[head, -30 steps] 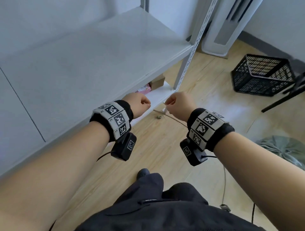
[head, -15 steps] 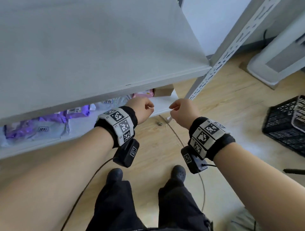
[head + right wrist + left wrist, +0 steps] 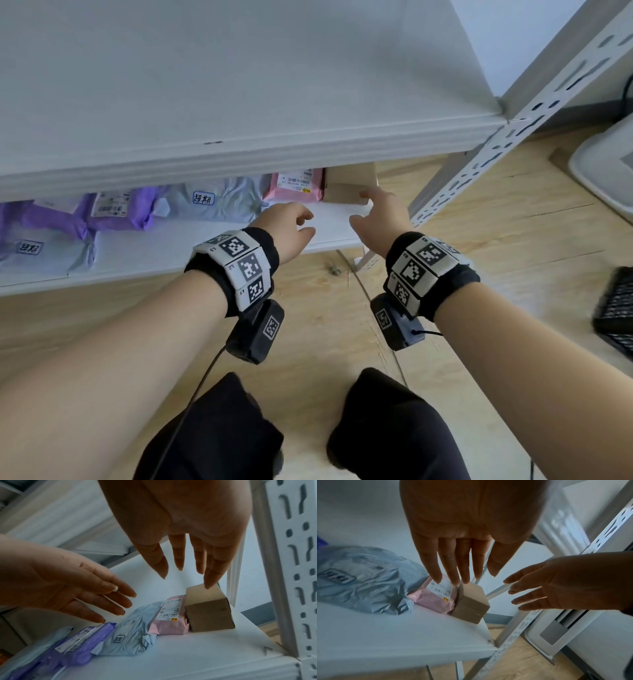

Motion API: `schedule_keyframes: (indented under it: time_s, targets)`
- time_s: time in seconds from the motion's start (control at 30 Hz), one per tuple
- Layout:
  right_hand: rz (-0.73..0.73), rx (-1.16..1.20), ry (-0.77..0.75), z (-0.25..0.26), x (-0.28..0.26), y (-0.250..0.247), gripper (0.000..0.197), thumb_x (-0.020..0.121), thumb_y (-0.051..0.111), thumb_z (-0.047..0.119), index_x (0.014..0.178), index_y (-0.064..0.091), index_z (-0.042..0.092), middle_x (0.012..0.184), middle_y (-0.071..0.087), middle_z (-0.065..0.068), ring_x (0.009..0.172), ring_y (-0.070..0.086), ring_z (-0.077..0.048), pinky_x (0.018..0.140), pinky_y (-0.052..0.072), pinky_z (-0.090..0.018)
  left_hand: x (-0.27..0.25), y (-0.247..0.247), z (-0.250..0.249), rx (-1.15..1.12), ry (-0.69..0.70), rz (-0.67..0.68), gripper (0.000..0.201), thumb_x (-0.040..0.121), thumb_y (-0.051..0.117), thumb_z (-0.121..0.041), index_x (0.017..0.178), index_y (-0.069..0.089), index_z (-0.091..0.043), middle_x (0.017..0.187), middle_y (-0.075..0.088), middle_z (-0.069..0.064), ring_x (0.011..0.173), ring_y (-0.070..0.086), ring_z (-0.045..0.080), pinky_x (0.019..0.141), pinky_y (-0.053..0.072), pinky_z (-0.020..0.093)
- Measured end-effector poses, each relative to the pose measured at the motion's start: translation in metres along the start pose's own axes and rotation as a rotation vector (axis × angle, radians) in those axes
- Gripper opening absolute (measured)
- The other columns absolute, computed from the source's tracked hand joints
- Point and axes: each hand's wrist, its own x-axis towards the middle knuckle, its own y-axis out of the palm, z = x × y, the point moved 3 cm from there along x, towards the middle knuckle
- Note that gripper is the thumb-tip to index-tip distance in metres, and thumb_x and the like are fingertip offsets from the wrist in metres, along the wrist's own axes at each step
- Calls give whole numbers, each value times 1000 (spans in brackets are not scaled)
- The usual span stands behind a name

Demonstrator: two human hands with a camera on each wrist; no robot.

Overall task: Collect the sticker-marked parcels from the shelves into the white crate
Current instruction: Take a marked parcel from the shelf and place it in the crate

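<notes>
On the lower shelf (image 3: 329,222) lie a purple parcel (image 3: 116,212), a grey-blue parcel (image 3: 219,205) with a black-framed sticker (image 3: 203,198), a pink parcel (image 3: 296,186) and a small cardboard box (image 3: 347,185). A second stickered grey-blue parcel (image 3: 37,253) lies far left. My left hand (image 3: 294,219) reaches in with straight fingers (image 3: 450,563) above the pink parcel (image 3: 435,596) and holds nothing. My right hand (image 3: 376,205) is spread beside and over the box (image 3: 209,609); whether a fingertip (image 3: 208,584) touches it is unclear. The white crate is out of view.
The upper shelf board (image 3: 239,85) overhangs the parcels and hides their far ends. A slotted white upright (image 3: 496,147) stands right of the box. A white appliance (image 3: 603,171) and a black crate (image 3: 616,308) sit on the wooden floor to the right. A cable runs past my legs.
Both hands have uncurled from loose fists and reached forward onto the lower shelf, toward the pink parcel and the box. My view has dropped lower, so more of the lower shelf shows.
</notes>
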Motion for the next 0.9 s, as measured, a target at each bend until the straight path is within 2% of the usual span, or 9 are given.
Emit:
schedule_keyframes:
  time_s: [0.07, 0.13, 0.27, 0.37, 0.5, 0.57, 0.63, 0.73, 0.9]
  targets:
    - [-44, -2, -31, -9, 23, 13, 53, 87, 52, 11, 138, 42, 15, 139, 41, -9, 111, 55, -25, 85, 45, -29, 23, 7, 9, 46, 19, -16, 39, 95, 49, -23, 132, 50, -11, 131, 55, 5, 120, 52, 20, 101, 38, 27]
    - [-92, -24, -72, -17, 47, 26, 54, 86, 52, 13, 139, 41, 17, 139, 41, -10, 116, 52, -26, 94, 45, -32, 50, 13, 16, 88, 51, -51, 40, 95, 49, -21, 133, 49, -9, 133, 54, 7, 122, 51, 22, 101, 37, 27]
    - [-177, -111, -123, -30, 96, 48, 59, 87, 54, 20, 142, 36, 26, 153, 21, -6, 141, 19, -28, 113, 25, -40, 105, 26, 26, 167, 115, -170, 43, 94, 47, -22, 135, 46, -11, 138, 49, 9, 124, 48, 26, 100, 38, 30]
    - [-208, -224, -163, -41, 130, 69, 61, 88, 54, 33, 144, 30, 31, 157, 7, -6, 145, -2, -33, 118, 12, -45, 143, 45, 30, 242, 192, -271, 46, 94, 48, -22, 138, 40, -12, 143, 40, 10, 129, 42, 28, 103, 36, 34]
    - [-382, -347, -297, -56, 159, 95, 70, 84, 56, 31, 146, 22, 30, 154, 13, -9, 143, 1, -37, 118, 14, -46, 183, 73, 33, 339, 322, -336, 62, 94, 44, -12, 150, 15, -17, 158, 13, -1, 141, 24, 23, 114, 27, 39]
    - [-464, -360, -345, -62, 164, 103, 71, 84, 55, 25, 146, 21, 30, 155, 12, -11, 143, 1, -37, 118, 13, -44, 193, 81, 36, 346, 345, -396, 65, 94, 41, -7, 150, 10, -18, 159, 6, -4, 143, 21, 22, 115, 27, 38]
    - [-529, -341, -362, -66, 166, 108, 70, 84, 53, 22, 146, 22, 32, 155, 14, -9, 143, 2, -35, 117, 15, -43, 194, 86, 35, 331, 345, -446, 64, 94, 39, -5, 150, 11, -18, 159, 7, -3, 142, 24, 21, 113, 30, 38]
    - [-572, -296, -384, -68, 167, 108, 67, 85, 51, 21, 146, 26, 33, 154, 19, -8, 141, 7, -35, 115, 21, -45, 191, 90, 30, 328, 320, -502, 59, 94, 39, -6, 148, 18, -15, 157, 14, -1, 135, 38, 24, 105, 39, 41]
    - [-445, -96, -321, -67, 165, 101, 59, 85, 50, 23, 142, 37, 35, 153, 21, 3, 133, 25, -34, 111, 28, -37, 187, 89, 23, 359, 254, -487, 56, 92, 37, -1, 145, 21, -11, 152, 25, 3, 128, 45, 28, 99, 44, 45]
